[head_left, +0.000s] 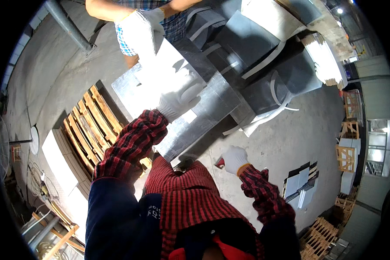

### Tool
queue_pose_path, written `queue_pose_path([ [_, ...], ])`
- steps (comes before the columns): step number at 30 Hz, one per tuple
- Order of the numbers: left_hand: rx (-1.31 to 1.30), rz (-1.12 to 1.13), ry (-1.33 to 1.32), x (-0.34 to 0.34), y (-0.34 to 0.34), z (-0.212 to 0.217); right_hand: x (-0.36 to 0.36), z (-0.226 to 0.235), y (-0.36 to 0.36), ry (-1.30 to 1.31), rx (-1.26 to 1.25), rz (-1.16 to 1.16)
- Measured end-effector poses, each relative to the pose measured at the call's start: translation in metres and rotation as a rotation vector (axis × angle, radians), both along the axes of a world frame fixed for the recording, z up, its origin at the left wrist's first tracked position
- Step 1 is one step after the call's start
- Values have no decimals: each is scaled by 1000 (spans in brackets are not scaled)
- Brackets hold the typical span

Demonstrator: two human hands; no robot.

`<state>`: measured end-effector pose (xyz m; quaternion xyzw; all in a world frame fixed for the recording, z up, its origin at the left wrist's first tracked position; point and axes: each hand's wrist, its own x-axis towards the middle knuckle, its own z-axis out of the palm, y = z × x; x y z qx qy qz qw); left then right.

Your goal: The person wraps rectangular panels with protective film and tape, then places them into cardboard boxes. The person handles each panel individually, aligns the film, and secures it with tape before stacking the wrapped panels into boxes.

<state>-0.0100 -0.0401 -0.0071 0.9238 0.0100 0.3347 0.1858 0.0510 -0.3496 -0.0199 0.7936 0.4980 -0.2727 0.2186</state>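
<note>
My left hand, in a white knit glove, rests on the shiny metal tabletop at a brightly lit white sheet or panel. Its fingers are stretched out; glare blurs the edges there. A small white piece lies just beside it. Off the table's near right side, my right hand, also gloved, is closed around a small red-and-dark object, whose kind I cannot make out. Across the table, another person's gloved hands are at the far end of the bright sheet.
Dark grey panels with pale strips stand right of the table. A wooden pallet and stacked white boards are at left. More panels lie on the floor at right, with pallets beyond. A metal post rises at upper left.
</note>
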Motion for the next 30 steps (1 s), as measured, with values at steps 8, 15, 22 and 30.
queue_pose_path([
  [8, -188, 86, 337, -32, -14, 27, 50, -28, 5, 190, 435, -463],
  [15, -539, -31, 315, 5, 11, 68, 115, -120, 5, 801, 1156, -1439],
  [22, -269, 198, 290, 25, 7, 63, 177, -145, 73, 783, 1139, -1420],
  [30, -212, 464, 230, 45, 2, 84, 246, -183, 93, 29, 810, -607],
])
